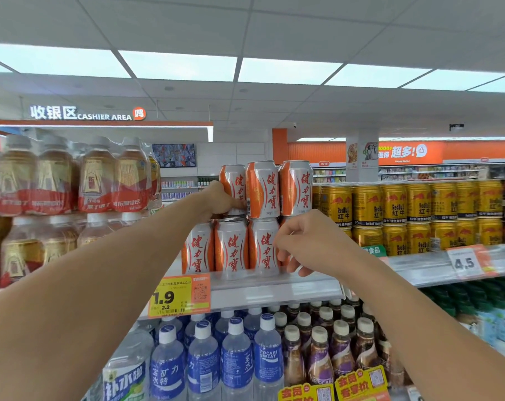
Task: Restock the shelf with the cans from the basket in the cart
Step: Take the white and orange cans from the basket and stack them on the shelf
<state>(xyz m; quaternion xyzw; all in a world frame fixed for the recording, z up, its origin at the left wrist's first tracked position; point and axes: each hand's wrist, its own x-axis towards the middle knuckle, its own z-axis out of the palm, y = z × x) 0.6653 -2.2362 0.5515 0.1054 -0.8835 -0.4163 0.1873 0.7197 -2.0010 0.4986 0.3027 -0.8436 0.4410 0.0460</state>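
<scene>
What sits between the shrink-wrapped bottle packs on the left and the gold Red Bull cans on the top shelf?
In the head view, the orange-and-white cans, stacked two high, stand between the bottle packs and the Red Bull cans. Both hands are at that stack.

Bright, even light from ceiling panels (176, 66); wide-angle bending at the edges, and the left bottles (72, 180) are blurred.

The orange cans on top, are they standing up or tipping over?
Standing up. The top cans sit straight on the bottom cans, tops level. The left hand grips the leftmost top one.
</scene>
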